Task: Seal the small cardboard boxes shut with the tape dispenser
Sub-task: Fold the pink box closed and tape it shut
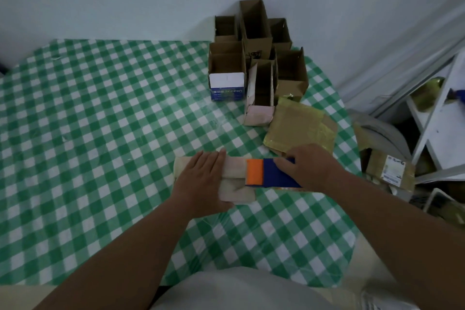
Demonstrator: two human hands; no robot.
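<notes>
A small flat box lies on the green checked tablecloth right in front of me. Its left part is pale pink, and its right part has an orange panel and a dark blue panel. My left hand lies palm down on the pale left end, fingers together, holding it down. My right hand rests on the blue end with its fingertips pressing on the panel. I see no tape dispenser.
Several open-topped cardboard boxes stand clustered at the table's far right, with a white-and-blue box and a pink open box in front. Flat tape-wrapped packets lie beside my right hand. Off the table's right edge are labelled parcels and a white shelf.
</notes>
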